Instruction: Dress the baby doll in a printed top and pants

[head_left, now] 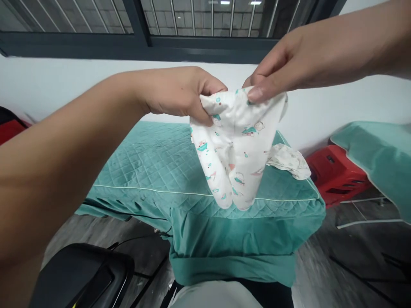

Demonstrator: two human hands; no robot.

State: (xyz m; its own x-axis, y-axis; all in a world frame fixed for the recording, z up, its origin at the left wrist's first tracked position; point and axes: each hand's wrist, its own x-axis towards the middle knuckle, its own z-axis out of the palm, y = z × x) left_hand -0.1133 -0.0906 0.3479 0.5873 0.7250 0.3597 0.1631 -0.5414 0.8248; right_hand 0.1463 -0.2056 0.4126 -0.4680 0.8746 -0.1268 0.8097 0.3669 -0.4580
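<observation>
A small pair of white baby pants (pixel 237 145), printed with teal and pink figures, hangs in the air above a green quilted table cover (pixel 154 158). My left hand (pixel 186 94) pinches the waist at its left side, thumb in front. At the right part of the waist, my right hand (pixel 276 70) grips the fabric between thumb and fingers. Both legs dangle down, close together, their ends over the cover's front edge. Behind and to the right, a crumpled white printed cloth (pixel 289 160) lies on the cover.
A red plastic stool (pixel 337 175) stands right of the table, partly under another green cover (pixel 379 149). At lower left is a black chair (pixel 83 273). A white wall and a dark-framed window (pixel 205 49) with bars rise behind the table.
</observation>
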